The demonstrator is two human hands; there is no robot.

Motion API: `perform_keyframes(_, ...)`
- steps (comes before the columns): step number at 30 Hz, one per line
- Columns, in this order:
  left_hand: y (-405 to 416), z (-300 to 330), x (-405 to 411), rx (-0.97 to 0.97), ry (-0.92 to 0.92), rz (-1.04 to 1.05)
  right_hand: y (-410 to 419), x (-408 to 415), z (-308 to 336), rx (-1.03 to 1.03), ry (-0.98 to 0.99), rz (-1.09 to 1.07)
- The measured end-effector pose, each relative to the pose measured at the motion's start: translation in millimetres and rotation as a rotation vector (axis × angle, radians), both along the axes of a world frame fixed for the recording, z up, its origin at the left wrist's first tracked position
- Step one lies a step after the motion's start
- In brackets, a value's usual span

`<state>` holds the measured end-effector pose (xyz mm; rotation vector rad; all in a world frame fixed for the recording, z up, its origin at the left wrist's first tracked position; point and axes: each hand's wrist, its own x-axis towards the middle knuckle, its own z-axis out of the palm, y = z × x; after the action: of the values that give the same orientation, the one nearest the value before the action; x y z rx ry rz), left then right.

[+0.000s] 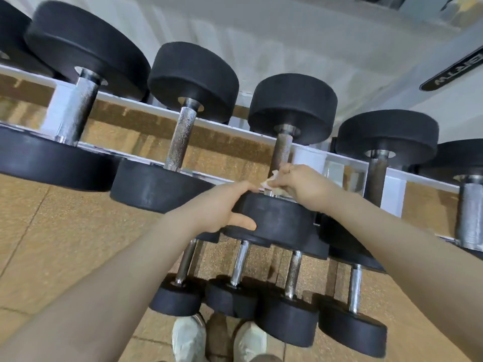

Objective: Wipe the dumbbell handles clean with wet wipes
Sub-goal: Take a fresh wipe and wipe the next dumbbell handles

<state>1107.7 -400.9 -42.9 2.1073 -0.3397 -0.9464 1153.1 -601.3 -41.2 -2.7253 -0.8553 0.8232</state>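
A black dumbbell [292, 111] lies on the upper rail of the white rack, third from the left, with a dull knurled steel handle [282, 152]. My left hand [222, 207] grips its near rubber head [277, 220], thumb on the front face and fingers over the top edge. My right hand [300, 182] pinches a crumpled white wet wipe [271, 182] against the near end of that handle. The handle's lowest part is hidden behind the wipe and my fingers.
Other dumbbells flank it on the white rack [392, 186]: larger ones at left [180, 137] and one at right [377, 176]. A lower tier holds several smaller dumbbells [292, 278]. My shoes [188, 338] stand on the tan speckled floor.
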Motion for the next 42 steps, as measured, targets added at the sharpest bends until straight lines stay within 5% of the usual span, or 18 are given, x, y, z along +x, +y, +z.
perform_keyframes(3, -1, 2, 3, 0.056, 0.007, -0.001, 0, 21, 2, 0.135, 0.022, -0.131)
perform_keyframes(6, -2, 2, 7, 0.052, 0.027, 0.005, 9, 43, 4, 0.632, 0.061, -0.932)
perform_keyframes(7, -1, 2, 7, 0.037, 0.039, 0.017, 13, 46, 0, 0.636, 0.044, -0.993)
perform_keyframes(11, -1, -1, 3, -0.059, 0.063, 0.095, 14, 34, -13, 0.083, -0.138, -0.317)
perform_keyframes(13, -1, 0, 3, -0.06, 0.052, 0.1, 4, 21, -15, 0.06, -0.018, -0.111)
perform_keyframes(15, -2, -2, 4, -0.046, 0.049, 0.097, -6, 5, -10, 0.198, 0.14, -0.13)
perform_keyframes(17, -3, 0, 5, -0.017, 0.055, 0.084, -15, -8, 2, 0.365, 0.236, -0.481)
perform_keyframes(20, -6, 13, 2, 0.132, -0.027, -0.02, -26, -24, 29, 0.738, 0.384, -1.281)
perform_keyframes(23, -17, 38, -8, 0.367, -0.236, -0.179, -32, -43, 69, 0.951, 0.652, -1.626)
perform_keyframes(31, -54, 129, -33, 0.349, -0.119, -0.208, -58, -72, 180, 0.972, 0.71, -1.644)
perform_keyframes(42, -166, 143, -74, 0.334, -0.035, -0.102, -176, -93, 179, 0.944, 0.695, -1.537)
